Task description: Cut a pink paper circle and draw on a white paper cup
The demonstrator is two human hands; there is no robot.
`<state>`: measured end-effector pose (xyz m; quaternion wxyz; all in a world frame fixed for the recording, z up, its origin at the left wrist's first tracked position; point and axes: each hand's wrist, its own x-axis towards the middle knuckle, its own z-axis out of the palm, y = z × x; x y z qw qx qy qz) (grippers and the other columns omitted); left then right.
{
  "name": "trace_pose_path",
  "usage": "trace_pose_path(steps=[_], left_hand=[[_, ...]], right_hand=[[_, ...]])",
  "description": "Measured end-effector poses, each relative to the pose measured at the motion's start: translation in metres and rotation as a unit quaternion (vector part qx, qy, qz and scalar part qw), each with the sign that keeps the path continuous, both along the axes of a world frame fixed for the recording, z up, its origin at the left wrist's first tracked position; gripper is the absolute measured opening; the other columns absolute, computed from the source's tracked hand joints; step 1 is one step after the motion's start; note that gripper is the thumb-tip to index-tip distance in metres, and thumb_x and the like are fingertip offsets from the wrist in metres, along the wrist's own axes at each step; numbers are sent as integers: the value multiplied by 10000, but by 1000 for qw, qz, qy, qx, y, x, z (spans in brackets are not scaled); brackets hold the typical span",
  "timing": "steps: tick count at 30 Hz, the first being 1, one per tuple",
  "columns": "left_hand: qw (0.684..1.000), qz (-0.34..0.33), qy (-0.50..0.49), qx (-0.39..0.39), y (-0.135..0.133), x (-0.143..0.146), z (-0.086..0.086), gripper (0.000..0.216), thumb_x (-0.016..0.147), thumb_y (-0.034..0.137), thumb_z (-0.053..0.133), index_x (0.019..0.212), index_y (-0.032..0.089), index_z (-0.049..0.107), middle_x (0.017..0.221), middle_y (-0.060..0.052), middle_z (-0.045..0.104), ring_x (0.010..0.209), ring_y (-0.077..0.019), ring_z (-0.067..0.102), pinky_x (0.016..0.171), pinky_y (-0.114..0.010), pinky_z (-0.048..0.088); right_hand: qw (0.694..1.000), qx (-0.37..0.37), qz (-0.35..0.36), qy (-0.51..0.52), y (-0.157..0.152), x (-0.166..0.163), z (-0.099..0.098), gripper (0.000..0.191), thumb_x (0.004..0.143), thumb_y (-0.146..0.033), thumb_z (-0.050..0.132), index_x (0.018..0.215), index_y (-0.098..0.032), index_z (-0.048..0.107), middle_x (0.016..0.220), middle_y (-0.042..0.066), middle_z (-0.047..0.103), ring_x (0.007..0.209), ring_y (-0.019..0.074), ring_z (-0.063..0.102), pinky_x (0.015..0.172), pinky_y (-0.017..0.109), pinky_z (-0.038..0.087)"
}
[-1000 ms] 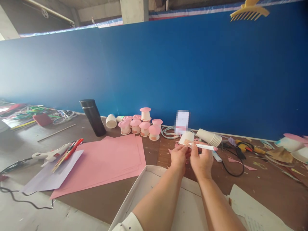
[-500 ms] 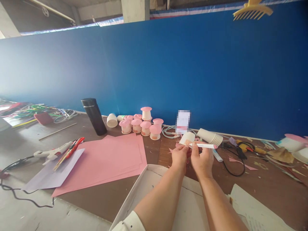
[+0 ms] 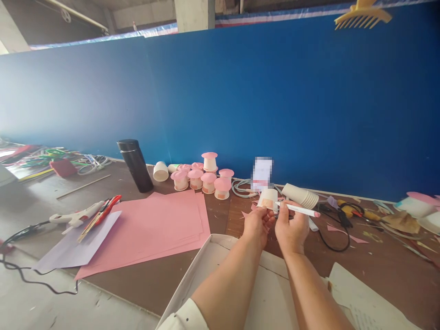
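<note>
My left hand (image 3: 257, 225) is closed on the rim of an upside-down white paper cup (image 3: 268, 195), which has an orange-pink patch (image 3: 267, 204) on its side. In my right hand (image 3: 291, 229) is a slim white marker (image 3: 299, 209) with a pink end, pinched between thumb and fingers. Its tip points at the cup, beside the patch; whether it touches I cannot tell. Further left stand several upturned cups with pink paper tops (image 3: 208, 178), one of them stacked above the others.
Pink paper sheets (image 3: 147, 229) lie to the left, under a glue gun (image 3: 77, 216) and a red-handled cutter (image 3: 106, 213). A black bottle (image 3: 135, 167) stands behind them. Nested paper cups (image 3: 299, 196) lie right of my hands, near cables and scraps. A white tray (image 3: 192, 275) is beneath my forearms.
The marker has drawn back to the right, off the patch, and its pink end has tipped lower. More of the patch on the cup now shows.
</note>
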<state>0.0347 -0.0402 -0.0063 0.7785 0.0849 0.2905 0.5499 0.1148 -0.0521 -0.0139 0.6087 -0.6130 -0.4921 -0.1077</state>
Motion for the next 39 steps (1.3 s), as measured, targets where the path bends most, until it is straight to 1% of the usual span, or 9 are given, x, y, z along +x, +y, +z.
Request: trace_pose_path(steps=[7,14,19,22,27,30,32,35,39], left_hand=[[999,4,27,46,2,4,-6,57,742,114,671,758,107,616,687,-59,633,597,-104,611,602,-200,518],[995,-14,78,61,3,4,-9,130,709,206,717,762,134,622,705,-54,643,612,-124,620,557,-205,475],[989,-11,130,73,6,6,-15,231,661,310,754,710,151,594,684,-46,635,560,-117,579,445,-191,355],[981,-16,176,82,7,6,-16,280,641,370,763,697,160,587,669,-35,624,528,-112,552,422,-192,302],[971,-8,217,95,3,4,-11,244,658,363,734,675,165,593,639,-26,607,525,-119,537,438,-208,329],[964,-3,241,111,2,3,-9,208,680,352,708,679,166,616,623,-24,599,513,-123,514,439,-222,341],[957,3,263,119,2,4,-10,212,684,366,707,681,164,642,619,-28,603,521,-130,508,458,-234,365],[949,16,287,130,5,5,-15,234,681,393,721,676,163,676,606,-33,607,551,-142,518,526,-254,417],[936,30,316,151,8,5,-19,249,669,412,742,649,172,682,601,-31,612,626,-164,548,608,-258,446]], right_hand=[[999,-7,9,-51,3,4,-5,274,913,-401,493,902,-170,641,963,143,694,951,277,612,860,416,453],[998,-20,10,-64,3,4,-6,274,907,-398,494,899,-170,646,947,146,696,947,284,616,854,425,461],[998,-10,20,-61,3,4,-6,265,916,-391,493,909,-175,645,962,139,698,957,274,626,855,417,470],[998,-3,23,-59,3,4,-4,263,919,-384,487,898,-175,644,945,138,699,951,270,630,849,411,474],[996,-27,37,-77,3,4,-5,269,917,-394,488,869,-182,646,910,129,695,903,269,628,818,410,476],[996,-19,34,-84,3,4,-6,252,922,-374,486,900,-179,645,945,131,694,958,269,624,851,413,472],[995,-20,30,-88,3,4,-5,266,926,-384,476,905,-179,643,951,134,691,974,273,619,853,416,469],[994,-34,35,-99,3,3,-4,301,923,-427,474,877,-182,642,912,132,688,909,272,617,818,413,470],[995,-27,16,-94,3,2,-4,277,912,-405,494,888,-177,651,924,133,690,927,273,611,828,407,466]])
